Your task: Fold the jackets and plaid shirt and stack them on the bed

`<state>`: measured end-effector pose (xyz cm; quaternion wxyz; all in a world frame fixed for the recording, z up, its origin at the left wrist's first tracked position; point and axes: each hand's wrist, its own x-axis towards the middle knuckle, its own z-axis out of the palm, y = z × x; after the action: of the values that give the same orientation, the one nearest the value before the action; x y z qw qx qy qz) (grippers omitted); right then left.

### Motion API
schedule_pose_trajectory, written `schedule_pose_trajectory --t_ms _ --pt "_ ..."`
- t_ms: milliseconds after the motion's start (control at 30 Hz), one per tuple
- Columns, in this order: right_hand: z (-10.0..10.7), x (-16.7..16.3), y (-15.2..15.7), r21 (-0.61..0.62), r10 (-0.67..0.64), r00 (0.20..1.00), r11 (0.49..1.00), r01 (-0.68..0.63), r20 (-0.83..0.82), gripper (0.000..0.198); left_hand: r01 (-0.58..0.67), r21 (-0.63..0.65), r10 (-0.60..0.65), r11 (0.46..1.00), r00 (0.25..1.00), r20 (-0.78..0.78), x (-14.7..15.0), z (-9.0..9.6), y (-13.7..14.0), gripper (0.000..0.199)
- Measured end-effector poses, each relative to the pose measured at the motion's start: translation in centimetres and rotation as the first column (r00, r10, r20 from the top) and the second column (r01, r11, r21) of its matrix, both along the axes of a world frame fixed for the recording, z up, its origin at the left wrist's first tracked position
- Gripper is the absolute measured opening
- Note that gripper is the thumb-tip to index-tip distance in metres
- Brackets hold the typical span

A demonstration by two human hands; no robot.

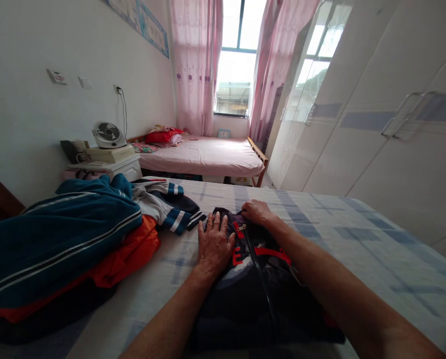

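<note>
A black zip-up jacket (258,279) with red lettering and grey-white patches lies folded on the bed in front of me. Its zip runs down the middle, with the pull near the collar end. My left hand (216,243) rests flat on the jacket's upper left part, fingers stretched out and slightly spread. At the far edge, right of the zip, my right hand (258,211) has its fingers curled on the dark cloth, the fingertips partly hidden. My right forearm passes over the jacket's right side.
To the left lies a heap of clothes: a teal garment (73,224) with white stripes, an orange one (129,252) and a grey-and-navy one (151,199). The bed's sheet (320,239) is blue-and-white checked. Beyond are a fan (110,134), a pink bed (208,154) and white wardrobes (376,164).
</note>
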<state>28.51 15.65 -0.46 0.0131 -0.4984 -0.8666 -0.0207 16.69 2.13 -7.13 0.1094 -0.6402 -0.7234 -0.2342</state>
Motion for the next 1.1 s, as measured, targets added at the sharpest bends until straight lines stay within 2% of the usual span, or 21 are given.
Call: schedule_pose_trajectory --t_ms 100,233,433,633,800,867,1000,1067,1100 --pt "-0.1 0.2 0.3 0.078 -0.141 0.990 0.987 0.142 -0.023 0.033 0.004 0.023 -0.004 1.000 1.000 0.002 -0.1 -0.1 0.0 0.054" --pt "-0.5 1.2 1.0 0.116 -0.326 0.943 0.936 0.332 -0.071 0.034 0.020 0.019 -0.020 1.000 1.000 0.021 -0.1 -0.1 0.0 0.053" --pt "-1.2 1.8 1.2 0.105 -0.417 0.899 0.896 0.431 -0.134 0.037 0.026 0.011 -0.027 1.000 0.999 0.037 -0.1 -0.1 0.1 0.052" --pt "-1.7 1.9 1.0 0.068 -0.244 0.954 0.964 0.259 -0.172 0.024 0.025 0.011 -0.025 1.000 0.999 0.027 -0.1 -0.2 0.2 0.052" --pt "-1.4 2.5 1.4 0.101 -0.340 0.900 0.920 0.378 -0.273 0.033 0.035 -0.028 -0.033 0.999 0.998 0.056 0.1 0.0 0.1 0.051" --pt "-0.6 2.9 1.0 0.103 -0.322 0.893 0.924 0.369 -0.314 0.034 0.024 -0.032 -0.020 0.999 0.994 0.104 -0.1 0.1 0.2 0.049" --pt "1.1 4.2 -1.2 0.181 -0.169 0.910 0.951 0.252 -0.379 0.046 -0.069 -0.045 0.076 0.997 0.977 0.198 -1.2 0.2 0.6 0.048" --pt "0.7 5.1 -2.3 0.225 -0.058 0.913 0.961 0.160 -0.403 0.051 -0.065 -0.071 0.079 0.995 0.973 0.218 -1.9 0.1 0.9 0.047" --pt "0.2 5.7 -2.8 0.198 -0.026 0.909 0.973 0.118 -0.415 0.052 -0.050 -0.084 0.068 0.995 0.972 0.226 -2.1 0.0 1.0 0.046"
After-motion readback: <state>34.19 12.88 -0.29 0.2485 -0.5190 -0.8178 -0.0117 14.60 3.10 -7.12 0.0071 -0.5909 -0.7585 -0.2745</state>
